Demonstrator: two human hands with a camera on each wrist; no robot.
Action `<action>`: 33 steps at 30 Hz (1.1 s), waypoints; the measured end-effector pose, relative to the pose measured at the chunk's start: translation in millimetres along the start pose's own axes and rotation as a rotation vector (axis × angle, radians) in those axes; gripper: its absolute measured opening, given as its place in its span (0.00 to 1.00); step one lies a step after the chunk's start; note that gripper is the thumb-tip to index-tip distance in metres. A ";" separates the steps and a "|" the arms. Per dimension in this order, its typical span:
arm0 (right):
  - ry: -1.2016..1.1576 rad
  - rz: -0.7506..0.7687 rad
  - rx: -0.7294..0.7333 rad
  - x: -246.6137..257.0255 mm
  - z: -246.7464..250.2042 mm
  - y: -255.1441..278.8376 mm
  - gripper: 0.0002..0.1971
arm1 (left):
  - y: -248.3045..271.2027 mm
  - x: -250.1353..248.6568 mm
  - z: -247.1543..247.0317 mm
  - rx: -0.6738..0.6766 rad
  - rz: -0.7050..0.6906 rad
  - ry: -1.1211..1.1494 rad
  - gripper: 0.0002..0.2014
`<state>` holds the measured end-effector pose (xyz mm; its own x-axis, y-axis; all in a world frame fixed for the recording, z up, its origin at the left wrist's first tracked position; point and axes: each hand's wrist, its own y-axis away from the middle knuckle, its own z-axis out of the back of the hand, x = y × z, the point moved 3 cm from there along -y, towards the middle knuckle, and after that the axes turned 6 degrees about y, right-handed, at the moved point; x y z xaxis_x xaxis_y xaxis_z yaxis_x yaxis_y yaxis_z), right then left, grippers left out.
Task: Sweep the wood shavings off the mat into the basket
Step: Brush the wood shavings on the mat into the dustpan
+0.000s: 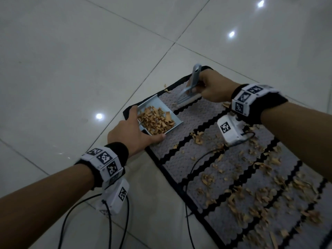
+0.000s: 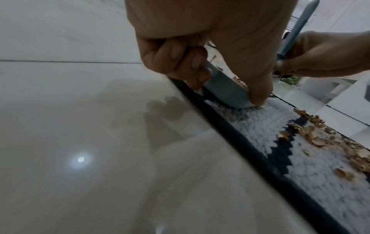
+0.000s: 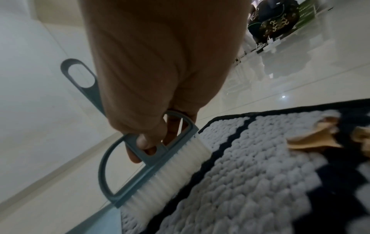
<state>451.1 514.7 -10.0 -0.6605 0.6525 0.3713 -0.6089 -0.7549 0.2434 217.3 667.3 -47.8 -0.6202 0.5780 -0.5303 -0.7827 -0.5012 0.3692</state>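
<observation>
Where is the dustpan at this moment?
In the head view the dustpan sits on the far left corner of the mat, gripped by the left hand, with the brush just beyond it.

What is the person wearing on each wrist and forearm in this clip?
Both forearms are bare, with no sleeves. Each wrist carries a black cuff ringed by white blocks printed with black square tag patterns: left wrist band, right wrist band. Under each hangs a white tagged camera box, left and right, with black cables trailing off.

Glossy tiled floor (image 1: 71, 60); nubbly cloth mat (image 1: 206, 159); smooth plastic dustpan (image 1: 159, 103)
</observation>
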 end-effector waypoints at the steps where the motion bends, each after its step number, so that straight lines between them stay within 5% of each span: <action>1: -0.030 0.014 -0.021 -1.6 0.5 4.7 0.08 | -0.3 0.2 -0.3 -0.003 -0.001 -0.005 0.58; 12: -0.135 -0.051 -0.257 18.1 3.2 -29.0 0.10 | -6.5 -4.9 3.5 -0.045 0.000 0.015 0.58; 20: -0.098 0.016 -0.189 40.7 -10.4 -41.9 0.08 | -3.9 -6.0 0.6 -0.040 0.011 0.017 0.56; 27: -0.229 0.125 -0.180 15.8 -16.1 5.7 0.11 | -4.2 -5.5 1.3 -0.033 0.000 0.012 0.58; 33: -0.347 0.030 -0.264 15.0 1.0 -4.0 0.08 | -2.8 -7.6 2.2 -0.033 -0.004 0.015 0.57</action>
<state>444.1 527.5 -4.5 -0.5203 0.5363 0.6645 -0.7133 -0.7008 0.0071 224.1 665.8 -43.2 -0.6164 0.5702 -0.5431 -0.7826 -0.5200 0.3423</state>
